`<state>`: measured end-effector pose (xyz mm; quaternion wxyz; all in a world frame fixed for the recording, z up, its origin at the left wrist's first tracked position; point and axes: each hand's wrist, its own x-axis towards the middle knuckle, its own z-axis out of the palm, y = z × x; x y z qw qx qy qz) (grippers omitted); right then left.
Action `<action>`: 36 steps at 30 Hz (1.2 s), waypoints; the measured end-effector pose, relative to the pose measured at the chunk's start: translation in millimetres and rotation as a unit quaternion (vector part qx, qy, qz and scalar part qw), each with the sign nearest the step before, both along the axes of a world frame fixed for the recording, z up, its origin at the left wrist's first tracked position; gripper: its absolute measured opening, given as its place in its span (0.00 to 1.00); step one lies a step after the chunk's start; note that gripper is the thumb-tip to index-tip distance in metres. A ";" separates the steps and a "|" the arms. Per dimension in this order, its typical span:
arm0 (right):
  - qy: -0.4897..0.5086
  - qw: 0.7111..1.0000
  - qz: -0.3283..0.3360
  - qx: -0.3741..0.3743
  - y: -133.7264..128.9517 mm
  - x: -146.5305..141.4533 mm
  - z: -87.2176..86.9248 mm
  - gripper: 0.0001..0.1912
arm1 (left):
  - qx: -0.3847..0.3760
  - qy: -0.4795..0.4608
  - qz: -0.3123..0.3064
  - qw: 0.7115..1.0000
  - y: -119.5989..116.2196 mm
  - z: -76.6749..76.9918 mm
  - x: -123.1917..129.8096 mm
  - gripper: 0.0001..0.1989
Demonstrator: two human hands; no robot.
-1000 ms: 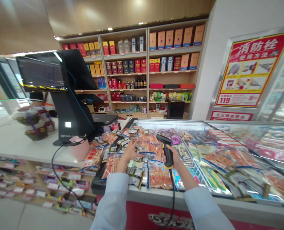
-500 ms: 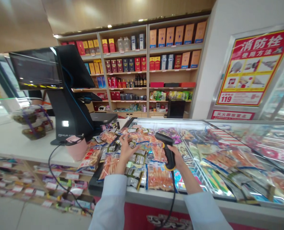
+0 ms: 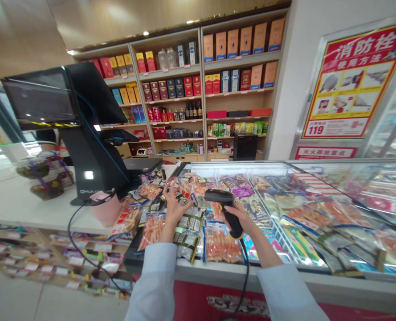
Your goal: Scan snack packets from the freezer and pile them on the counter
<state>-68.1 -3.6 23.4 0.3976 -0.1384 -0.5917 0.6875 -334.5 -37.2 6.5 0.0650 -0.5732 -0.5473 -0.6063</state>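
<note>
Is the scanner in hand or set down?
In hand: the right hand is closed around the lower part of the black scanner, and the cord hangs below.

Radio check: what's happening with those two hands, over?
Right hand gripping scanner. Left hand at a snack bag, grip unclear. More packets crowded close by.

The scanner [image 3: 234, 226] is black with yellow trim, and both sleeves [image 3: 157, 272] are plain pale blue. Some snack packets [image 3: 222, 246] show orange through clear plastic edged in dark blue; other packets [image 3: 186, 245] are silver with olive bands. The cup [image 3: 107, 213] is pink, the screen stand [image 3: 87, 154] black with a blue line, the wall sign [image 3: 355, 84] red and yellow with white lettering
</note>
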 end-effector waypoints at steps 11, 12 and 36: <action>-0.018 1.000 0.000 -0.015 2.4 0.0 -3.5 0.16 | -0.086 0.057 0.038 0.994 2.7 -6.3 -3.7 0.31; -0.018 1.000 0.001 -0.014 2.6 0.0 -3.7 0.16 | -0.100 0.052 0.036 0.993 2.6 -5.9 -3.5 0.29; -0.007 1.000 0.015 -0.027 3.6 -1.4 -5.1 0.17 | -0.084 0.130 0.050 0.987 -2.5 0.1 1.8 0.14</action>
